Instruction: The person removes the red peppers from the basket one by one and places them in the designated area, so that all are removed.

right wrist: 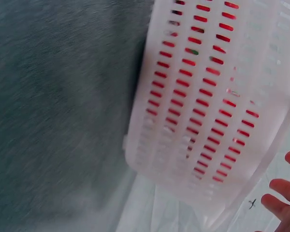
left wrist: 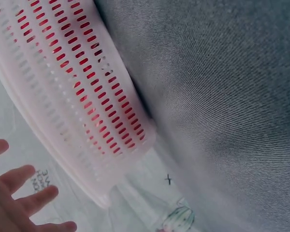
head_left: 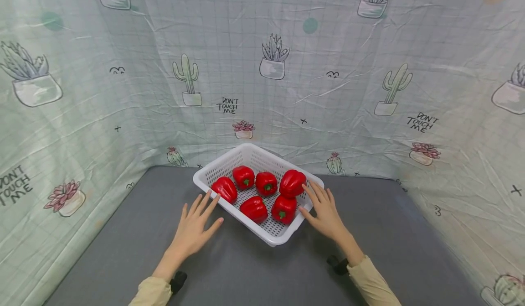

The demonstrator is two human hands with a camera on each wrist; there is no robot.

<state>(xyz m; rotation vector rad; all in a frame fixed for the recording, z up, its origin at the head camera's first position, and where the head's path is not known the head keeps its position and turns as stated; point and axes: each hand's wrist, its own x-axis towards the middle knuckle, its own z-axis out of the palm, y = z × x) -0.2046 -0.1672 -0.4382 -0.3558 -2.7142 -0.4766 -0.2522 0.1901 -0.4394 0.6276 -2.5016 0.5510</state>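
Note:
A white perforated plastic basket (head_left: pixel 235 211) sits at an angle on the grey table, holding several red bell peppers (head_left: pixel 254 209). One bell pepper (head_left: pixel 292 183) leans on another near the right side. At the basket's near left rim is my left hand (head_left: pixel 193 226), fingers spread and nothing in its grasp. My right hand (head_left: pixel 325 212) reaches over the right rim, fingers extended, the fingertips close to the right-hand peppers. Through the slots of the basket wall (left wrist: pixel 94 92) red shows in the left wrist view, and likewise through the wall (right wrist: pixel 198 106) in the right wrist view.
Grey cloth (head_left: pixel 246 278) covers the table around the basket. A pale curtain (head_left: pixel 303 91) printed with cacti hangs behind and along both sides. Dark wrist straps (head_left: pixel 338 265) sit below each hand, near the beige sleeves (head_left: pixel 371 281).

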